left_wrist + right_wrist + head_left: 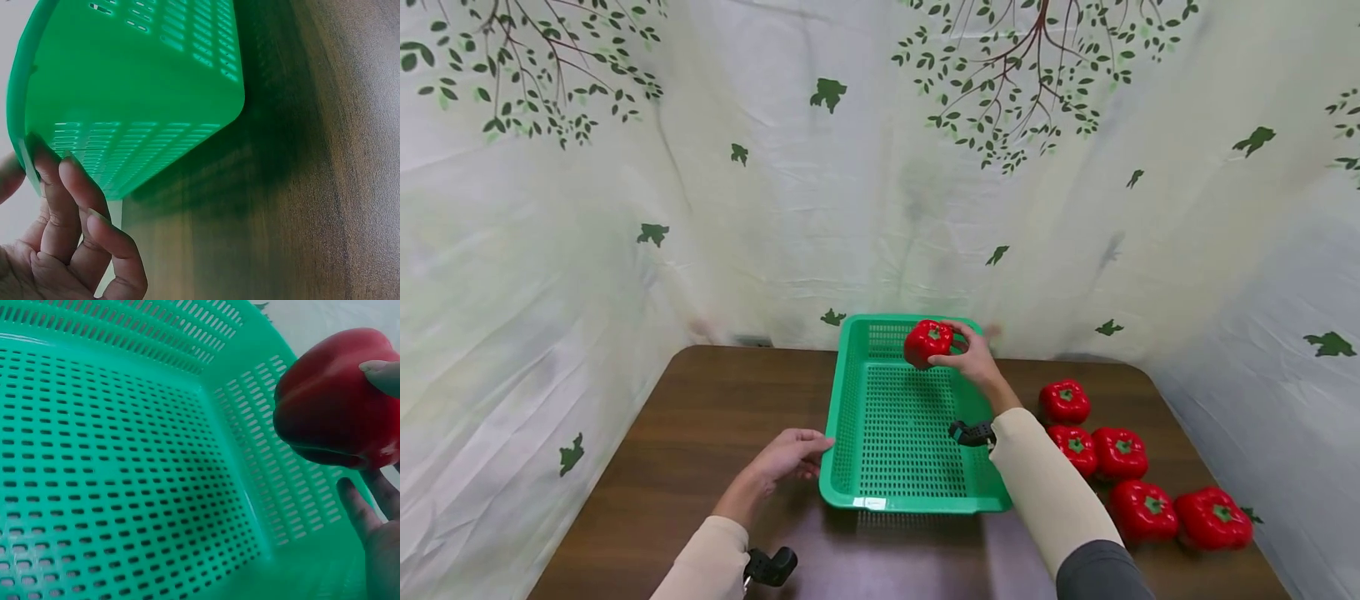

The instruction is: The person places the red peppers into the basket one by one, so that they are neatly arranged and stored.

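Note:
A green plastic basket (pixel 910 450) with a slotted floor stands on the table. My left hand (pixel 792 458) pinches its left rim between thumb and fingers, and in the left wrist view the fingers (pixel 59 219) curl under the rim (pixel 17 119). Over the far end of the basket, my right hand (pixel 970 354) grips a red bell pepper (pixel 928 342), its green stem facing up. From the right wrist, that bell pepper (pixel 337 397) shows above the slotted side wall, with the thumb on one side and fingers below. Nothing lies on the basket floor.
Several more red bell peppers (pixel 1142 510) sit on the right side of the brown wooden table (pixel 737 392), beside my right forearm. A pale curtain (pixel 880 208) printed with leaves hangs close behind the table's far edge.

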`<state>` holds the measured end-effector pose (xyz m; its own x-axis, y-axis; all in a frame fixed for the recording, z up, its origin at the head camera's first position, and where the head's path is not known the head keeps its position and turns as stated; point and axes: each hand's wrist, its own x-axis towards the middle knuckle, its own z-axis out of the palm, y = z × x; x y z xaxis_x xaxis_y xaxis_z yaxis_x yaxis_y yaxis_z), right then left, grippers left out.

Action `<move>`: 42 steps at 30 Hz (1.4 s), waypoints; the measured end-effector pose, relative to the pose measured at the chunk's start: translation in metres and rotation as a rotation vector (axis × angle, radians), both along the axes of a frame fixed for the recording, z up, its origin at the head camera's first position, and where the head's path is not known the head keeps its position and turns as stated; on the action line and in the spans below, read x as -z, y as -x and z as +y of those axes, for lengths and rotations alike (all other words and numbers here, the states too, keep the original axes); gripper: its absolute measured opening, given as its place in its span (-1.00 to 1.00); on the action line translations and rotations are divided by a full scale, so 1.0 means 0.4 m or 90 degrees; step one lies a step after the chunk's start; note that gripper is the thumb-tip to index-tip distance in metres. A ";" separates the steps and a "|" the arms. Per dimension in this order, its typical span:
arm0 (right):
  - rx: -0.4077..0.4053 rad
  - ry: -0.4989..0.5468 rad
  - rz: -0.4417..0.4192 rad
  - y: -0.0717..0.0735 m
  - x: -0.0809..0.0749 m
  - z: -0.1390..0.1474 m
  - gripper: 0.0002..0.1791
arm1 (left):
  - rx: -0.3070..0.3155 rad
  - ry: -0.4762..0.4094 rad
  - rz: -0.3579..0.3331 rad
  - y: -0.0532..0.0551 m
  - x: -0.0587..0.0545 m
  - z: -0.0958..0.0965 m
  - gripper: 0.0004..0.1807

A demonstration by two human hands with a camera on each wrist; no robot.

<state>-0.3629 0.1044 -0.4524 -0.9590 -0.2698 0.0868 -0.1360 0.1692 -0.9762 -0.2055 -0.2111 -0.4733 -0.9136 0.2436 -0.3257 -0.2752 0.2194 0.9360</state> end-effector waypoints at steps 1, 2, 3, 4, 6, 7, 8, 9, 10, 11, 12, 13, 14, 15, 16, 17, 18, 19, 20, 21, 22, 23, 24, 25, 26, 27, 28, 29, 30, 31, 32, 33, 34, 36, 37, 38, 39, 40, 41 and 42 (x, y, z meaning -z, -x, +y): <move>-0.004 -0.003 0.000 0.002 0.003 -0.006 -0.27 | 0.002 0.002 0.001 -0.001 0.002 0.001 -0.60; -0.008 -0.006 0.001 0.004 0.005 -0.012 -0.27 | 0.005 0.003 0.002 -0.002 0.003 0.002 -0.60; -0.015 -0.011 0.003 0.006 0.008 -0.017 -0.27 | 0.006 0.004 0.003 -0.003 0.004 0.004 -0.61; -0.019 -0.018 0.006 0.010 0.012 -0.023 -0.27 | 0.008 0.004 0.005 -0.004 0.005 0.005 -0.61; -0.031 -0.029 0.011 0.016 0.019 -0.034 -0.27 | 0.006 0.004 0.006 -0.006 0.004 0.008 -0.61; -0.038 -0.034 0.010 0.019 0.022 -0.039 -0.26 | 0.005 0.003 0.005 -0.006 0.003 0.009 -0.61; -0.043 -0.040 0.008 0.021 0.024 -0.044 -0.25 | 0.007 0.004 0.006 -0.007 0.002 0.010 -0.61; -0.049 -0.045 0.005 0.024 0.027 -0.049 -0.25 | 0.007 0.002 0.004 -0.006 0.001 0.010 -0.61; -0.049 -0.048 0.000 0.026 0.030 -0.055 -0.24 | 0.009 0.001 0.004 -0.006 0.000 0.011 -0.61; -0.051 -0.049 -0.004 0.027 0.031 -0.060 -0.23 | 0.011 0.000 0.002 -0.005 -0.001 0.012 -0.61; -0.048 -0.047 -0.011 0.028 0.032 -0.065 -0.23 | 0.013 -0.001 0.002 -0.004 -0.002 0.012 -0.61; -0.043 -0.045 -0.014 0.029 0.035 -0.071 -0.23 | 0.014 -0.001 0.003 -0.003 -0.003 0.012 -0.62; -0.037 -0.041 -0.019 0.030 0.037 -0.078 -0.23 | 0.017 0.000 0.004 -0.001 -0.004 0.011 -0.62; -0.033 -0.037 -0.021 0.031 0.039 -0.085 -0.23 | 0.016 -0.001 0.003 0.000 -0.005 0.011 -0.63; -0.028 -0.033 -0.025 0.032 0.042 -0.092 -0.24 | 0.017 0.002 0.005 0.001 -0.006 0.009 -0.63; -0.027 -0.028 -0.029 0.032 0.045 -0.101 -0.24 | 0.018 0.004 0.007 0.001 -0.006 0.008 -0.63; -0.026 -0.024 -0.035 0.033 0.048 -0.109 -0.25 | 0.018 0.007 0.009 0.001 -0.007 0.007 -0.63; -0.028 -0.024 -0.036 0.034 0.053 -0.117 -0.25 | 0.019 0.009 0.010 0.000 -0.007 0.006 -0.63; -0.036 -0.022 -0.047 0.030 0.048 -0.124 -0.24 | 0.020 0.009 0.010 -0.002 -0.007 0.005 -0.63; -0.041 -0.023 -0.048 0.031 0.052 -0.132 -0.23 | 0.019 0.008 0.008 -0.003 -0.006 0.005 -0.63; -0.043 -0.023 -0.052 0.031 0.057 -0.139 -0.23 | 0.020 0.008 0.009 -0.005 -0.005 0.003 -0.62; -0.046 -0.023 -0.056 0.033 0.063 -0.146 -0.22 | 0.019 0.007 0.007 -0.007 -0.004 0.002 -0.62; -0.048 -0.024 -0.060 0.037 0.070 -0.153 -0.22 | 0.016 0.007 0.003 -0.008 -0.003 0.001 -0.62; -0.052 -0.025 -0.062 0.039 0.076 -0.159 -0.20 | 0.015 0.006 0.001 -0.009 -0.002 -0.001 -0.62; -0.054 -0.025 -0.068 0.041 0.081 -0.165 -0.19 | 0.012 0.005 -0.003 -0.010 0.000 -0.003 -0.62; -0.052 -0.026 -0.066 0.047 0.095 -0.172 -0.20 | 0.010 0.003 -0.006 -0.010 0.000 -0.005 -0.62; -0.051 -0.028 -0.071 0.049 0.100 -0.178 -0.19 | 0.011 0.003 -0.006 -0.010 0.001 -0.007 -0.61; -0.050 -0.029 -0.075 0.051 0.104 -0.183 -0.19 | 0.008 0.002 -0.009 -0.010 0.002 -0.007 -0.62; -0.051 -0.031 -0.078 0.052 0.106 -0.187 -0.18 | 0.010 -0.001 -0.010 -0.010 0.003 -0.008 -0.61; -0.050 -0.035 -0.081 0.052 0.108 -0.192 -0.18 | 0.011 -0.004 -0.009 -0.010 0.003 -0.008 -0.62; -0.049 -0.039 -0.085 0.051 0.109 -0.197 -0.17 | 0.012 -0.005 -0.010 -0.010 0.003 -0.008 -0.62; -0.047 -0.043 -0.089 0.052 0.111 -0.201 -0.17 | 0.014 -0.008 -0.011 -0.010 0.003 -0.008 -0.63; -0.047 -0.049 -0.090 0.052 0.112 -0.205 -0.16 | 0.014 -0.009 -0.013 -0.009 0.002 -0.009 -0.63; -0.044 -0.048 -0.097 0.053 0.115 -0.213 -0.15 | 0.016 -0.014 -0.016 -0.007 0.001 -0.011 -0.65; -0.040 -0.048 -0.099 0.054 0.116 -0.217 -0.14 | 0.017 -0.016 -0.018 -0.006 0.000 -0.012 -0.65; -0.038 -0.045 -0.101 0.055 0.118 -0.222 -0.14 | 0.018 -0.018 -0.019 -0.006 0.000 -0.014 -0.66; -0.034 -0.043 -0.102 0.056 0.119 -0.226 -0.15 | 0.019 -0.021 -0.020 -0.005 -0.001 -0.016 -0.66; -0.030 -0.038 -0.104 0.056 0.119 -0.227 -0.15 | 0.020 -0.022 -0.021 -0.004 -0.002 -0.016 -0.66; -0.027 -0.036 -0.104 0.057 0.119 -0.228 -0.15 | 0.021 -0.022 -0.022 -0.003 -0.003 -0.016 -0.66; -0.025 -0.037 -0.102 0.057 0.121 -0.229 -0.16 | 0.022 -0.022 -0.022 -0.003 -0.003 -0.016 -0.66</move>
